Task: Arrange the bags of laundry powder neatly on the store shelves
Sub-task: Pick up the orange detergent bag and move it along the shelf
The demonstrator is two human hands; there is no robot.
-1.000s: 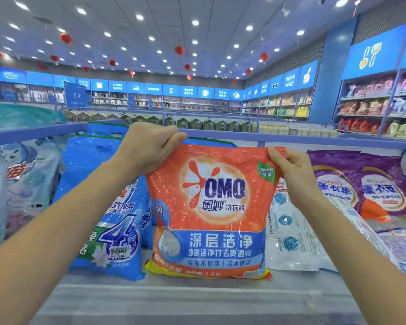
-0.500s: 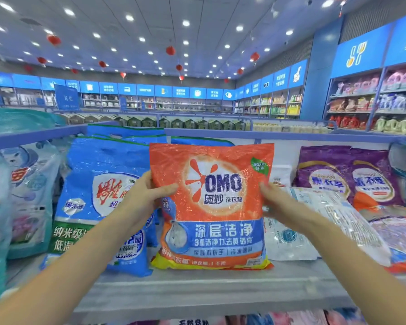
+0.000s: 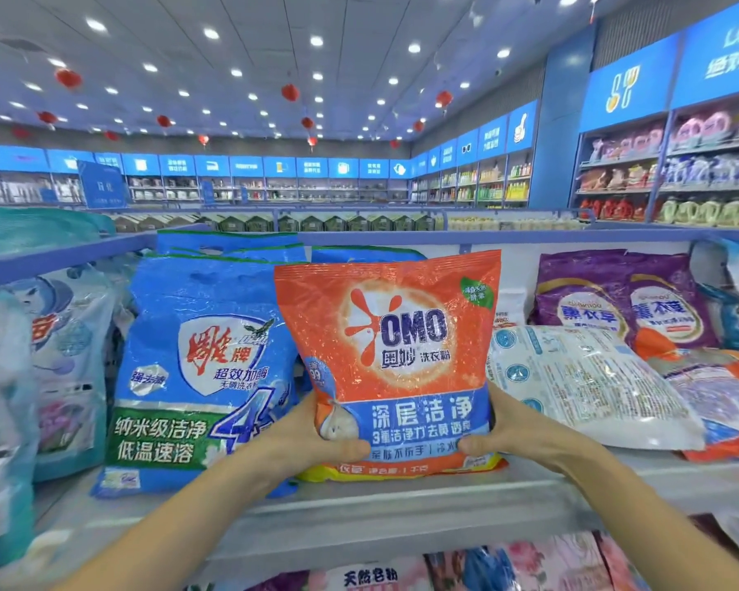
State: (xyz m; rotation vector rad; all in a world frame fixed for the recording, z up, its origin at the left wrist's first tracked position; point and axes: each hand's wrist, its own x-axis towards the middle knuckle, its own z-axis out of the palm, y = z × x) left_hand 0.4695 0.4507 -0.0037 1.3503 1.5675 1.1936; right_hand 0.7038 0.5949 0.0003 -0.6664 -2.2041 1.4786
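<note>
Shelf count:
- orange OMO bag x1, upright
- blue bags x3 at least: one full front, two more tops showing behind it
- purple bags x2, side by side
- white bag x1, lying flat
- orange-and-white bag x1, flat at the right, partly covered
- pale bags x2 at far left, blurred, maybe more

Hands x2: left hand, right hand.
Red lanterns on the ceiling: about a dozen, far ones too small for an exact number.
Shelf below: pink bags, can't count.
</note>
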